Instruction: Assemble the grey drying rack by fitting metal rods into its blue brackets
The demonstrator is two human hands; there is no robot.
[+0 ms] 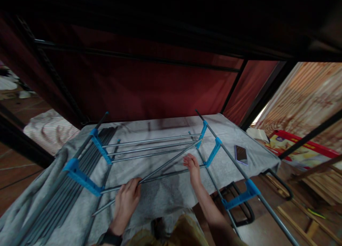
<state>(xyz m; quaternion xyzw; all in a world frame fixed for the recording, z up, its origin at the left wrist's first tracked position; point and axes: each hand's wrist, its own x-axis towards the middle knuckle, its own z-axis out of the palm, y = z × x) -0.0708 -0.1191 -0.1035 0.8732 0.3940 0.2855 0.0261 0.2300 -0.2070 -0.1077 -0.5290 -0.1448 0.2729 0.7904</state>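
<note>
My left hand (127, 198), with a dark band at the wrist, is closed around a thin grey metal tube (168, 163) that slants from the lower left up to the far right. The tube's far end meets or overlaps a blue plastic bracket (202, 133) on the right; whether it is seated there I cannot tell. My right hand (191, 164) hovers just below the tube, fingers loosely spread, apparently holding nothing. Several cross tubes join that side of the rack frame to a left bracket (100, 147). Other blue brackets (82, 177) sit along the side poles.
A bundle of grey tubes (72, 189) lies at the left on the grey cloth-covered bed (171, 199). A phone (241, 154) rests on the right of the cloth. The right poles (275, 214) stick out past the edge. Dark posts (267, 96) and red fabric (160, 89) enclose the back.
</note>
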